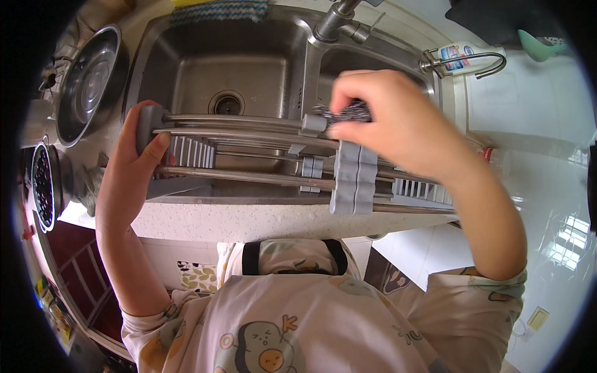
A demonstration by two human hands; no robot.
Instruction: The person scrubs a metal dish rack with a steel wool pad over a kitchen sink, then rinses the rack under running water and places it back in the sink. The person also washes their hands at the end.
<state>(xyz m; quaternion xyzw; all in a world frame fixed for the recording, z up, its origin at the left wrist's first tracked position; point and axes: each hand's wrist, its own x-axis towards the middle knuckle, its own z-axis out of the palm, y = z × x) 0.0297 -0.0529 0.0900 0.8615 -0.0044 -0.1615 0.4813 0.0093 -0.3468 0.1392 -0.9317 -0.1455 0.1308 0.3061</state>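
Note:
A dish rack [252, 176] with metal rods and grey plastic fittings is held tilted above the front of the double sink. My left hand [135, 158] grips its grey end piece [150, 126], the thumb lying over a rod. In my right hand [382, 112] is a steel wool scrubber [352, 113], pinched between thumb and fingers. The scrubber is at the upper rods, beside a small grey clip [314, 125]. A wider grey ribbed connector [354, 179] joins the rods just below that hand. My right forearm covers part of the rack's right end.
Beneath the rack is the stainless steel sink [261, 74] with its drain [226, 102]. A faucet [336, 23] stands behind it, and a curved tap [485, 58] with a white bottle [466, 58] at right. A metal basin [91, 86] and a colander [43, 186] sit at left.

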